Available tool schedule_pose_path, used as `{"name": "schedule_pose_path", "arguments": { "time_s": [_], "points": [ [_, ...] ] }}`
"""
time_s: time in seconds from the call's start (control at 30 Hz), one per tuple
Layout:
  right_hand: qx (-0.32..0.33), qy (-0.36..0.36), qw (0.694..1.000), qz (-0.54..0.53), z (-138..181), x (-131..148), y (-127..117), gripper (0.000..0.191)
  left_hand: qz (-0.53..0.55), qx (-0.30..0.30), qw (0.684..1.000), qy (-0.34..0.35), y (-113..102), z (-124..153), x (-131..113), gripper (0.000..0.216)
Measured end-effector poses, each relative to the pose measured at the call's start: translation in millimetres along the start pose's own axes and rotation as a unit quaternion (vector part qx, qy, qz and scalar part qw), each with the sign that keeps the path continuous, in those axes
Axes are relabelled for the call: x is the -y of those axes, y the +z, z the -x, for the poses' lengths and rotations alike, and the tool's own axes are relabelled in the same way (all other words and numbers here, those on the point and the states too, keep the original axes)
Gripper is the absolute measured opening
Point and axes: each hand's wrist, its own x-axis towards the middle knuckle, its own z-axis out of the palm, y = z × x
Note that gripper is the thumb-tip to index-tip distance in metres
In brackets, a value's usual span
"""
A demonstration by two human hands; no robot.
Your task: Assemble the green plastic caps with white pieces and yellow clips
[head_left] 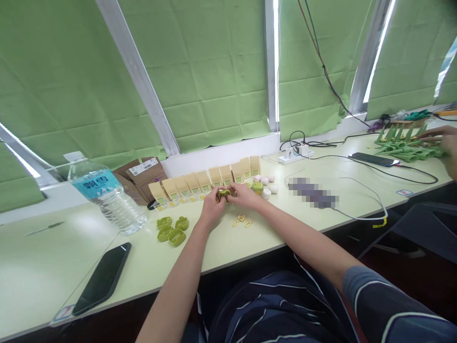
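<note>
Both hands meet over the table, fingers closed around a small olive-green shell-like piece [224, 193]. My left hand [213, 205] grips it from the left and my right hand [244, 196] from the right; the fingers partly hide it. Several similar green pieces [176, 237] lie in a group left of my left forearm. Between my arms are a few small yellow loop-shaped parts [241, 219]. Beyond my right hand, another green piece [257, 187] stands among several small whitish rounded parts [266, 194].
Behind the hands runs a row of beige boxes [193, 185]. To the left are a water bottle [110, 195], a cardboard box [146, 178] and a phone [103, 278]. A power strip [295, 156] with cables sits right. At far right, another person's hand [448, 143] is near green items [410, 147].
</note>
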Motion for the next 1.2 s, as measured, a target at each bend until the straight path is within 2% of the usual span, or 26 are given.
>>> {"name": "schedule_pose_path", "arguments": {
  "time_s": [0.23,0.37,0.5,0.63,0.83,0.93,1.07,1.13,1.2],
  "points": [
    [0.004,-0.004,1.0,-0.013,1,0,0,0.013,0.012,0.013,1.0,-0.01,1,1,-2,0.022],
    [-0.01,-0.002,1.0,-0.03,2,2,-4,0.015,0.01,-0.002,1.0,0.0,1,0,0,0.023],
    [-0.035,0.014,0.998,-0.05,0,0,-8,0.028,0.03,0.011,0.999,0.041,-1,1,0,0.038],
    [-0.062,0.028,0.996,-0.051,-3,-5,-11,0.03,0.039,0.025,0.996,0.078,1,4,-5,0.054],
    [-0.042,0.008,0.998,-0.041,0,-1,-16,0.028,0.005,0.003,0.998,0.059,2,4,-7,0.049],
    [-0.078,-0.008,0.997,-0.024,-1,0,-24,0.031,-0.01,-0.013,0.999,0.046,1,2,-5,0.05],
    [-0.172,0.038,0.984,0.021,-3,-15,-45,0.027,-0.025,-0.016,0.999,0.04,1,2,-5,0.05],
    [-0.21,0.094,0.971,0.057,-3,-28,-56,0.026,-0.029,-0.012,0.999,0.036,1,3,-6,0.05],
    [-0.221,0.155,0.957,0.102,-2,-43,-65,0.028,-0.029,-0.008,0.999,0.034,0,3,-7,0.05]
  ]
}}
